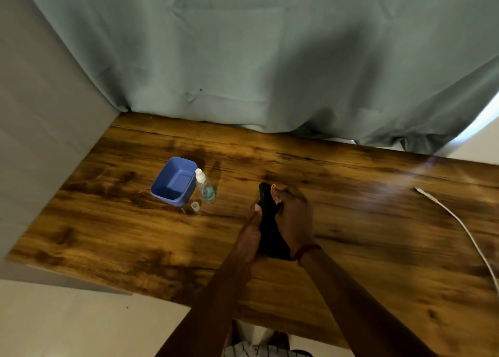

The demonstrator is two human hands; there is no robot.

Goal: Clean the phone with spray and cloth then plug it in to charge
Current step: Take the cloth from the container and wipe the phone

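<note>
Above the middle of the wooden table (378, 248), both my hands close around a black phone (265, 194) that stands on end. My left hand (251, 232) grips its left edge. My right hand (293, 221) wraps over its right side with a dark cloth (274, 244) that hangs below the palm. Cloth and phone blend together, and the phone's lower part is hidden. A clear spray bottle (206, 187) with a white nozzle stands to the left, its small cap (195, 206) on the table beside it. A white charging cable (459, 219) lies at the right, plug end toward the middle.
A blue plastic tub (174, 181) stands just left of the spray bottle. A grey-green curtain (243, 59) hangs along the table's far edge. A grey wall (40, 140) borders the left side. The near table edge runs below my forearms.
</note>
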